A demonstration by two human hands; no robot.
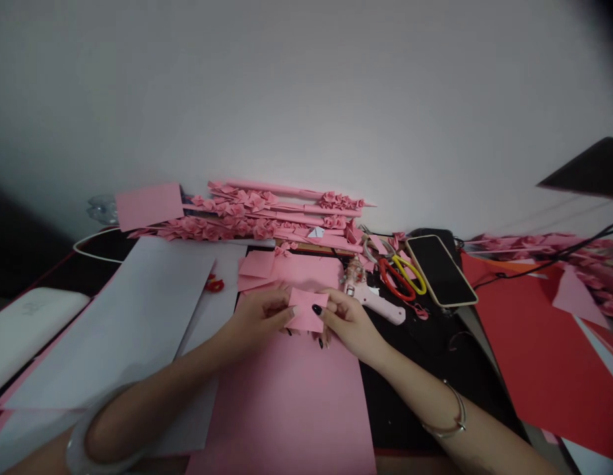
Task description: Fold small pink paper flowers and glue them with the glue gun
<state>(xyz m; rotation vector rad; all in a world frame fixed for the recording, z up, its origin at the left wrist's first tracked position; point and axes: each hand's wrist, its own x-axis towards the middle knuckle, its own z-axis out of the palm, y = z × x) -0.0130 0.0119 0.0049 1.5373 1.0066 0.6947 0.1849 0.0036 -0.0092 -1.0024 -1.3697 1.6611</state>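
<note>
**Two hands pinch one small pink piece, centre of frame**

Left hand narrow, thumb and fingertips closed on the left edge of the small pink paper piece; right hand narrow too, dark-nailed thumb pressed on its right edge. The piece sits directly between the hands, equally near both. It is close to square, slightly tilted, so no clear long axis; flat face up toward the camera, top edge toward the wall. Whether it rests on the large pink sheet below or is held just above it, cannot tell.

Outward: loose pink squares just above the left hand; glue gun just right of the right hand; scissors and phone beyond it; white sheets at left; paper flower stems along the wall, upper centre; red sheet at right.
</note>
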